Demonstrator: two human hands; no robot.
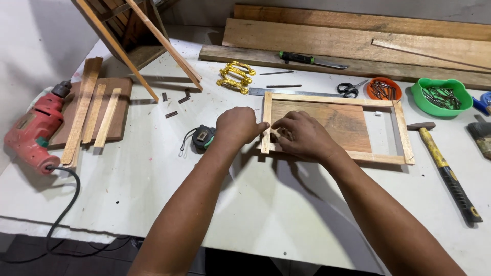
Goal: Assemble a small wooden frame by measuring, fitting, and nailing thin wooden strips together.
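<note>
A rectangular frame of thin pale wooden strips point(400, 130) lies flat on the white table point(266, 204), with a brown board point(342, 121) inside it. My left hand point(236, 125) presses against the outside of the frame's left strip point(266, 110), fingers curled. My right hand point(302, 134) rests on the frame's near left corner, fingers bent on the board and the strip. Neither hand lifts anything.
A black tape measure point(202, 137) sits left of my left hand. A red drill point(36, 130) and loose wooden strips point(94, 115) lie at far left. A hammer point(447, 171), an orange nail bowl point(383, 89), a green nail bowl point(442, 96), scissors point(349, 90), gold handles point(235, 75) and planks point(358, 41) surround the frame.
</note>
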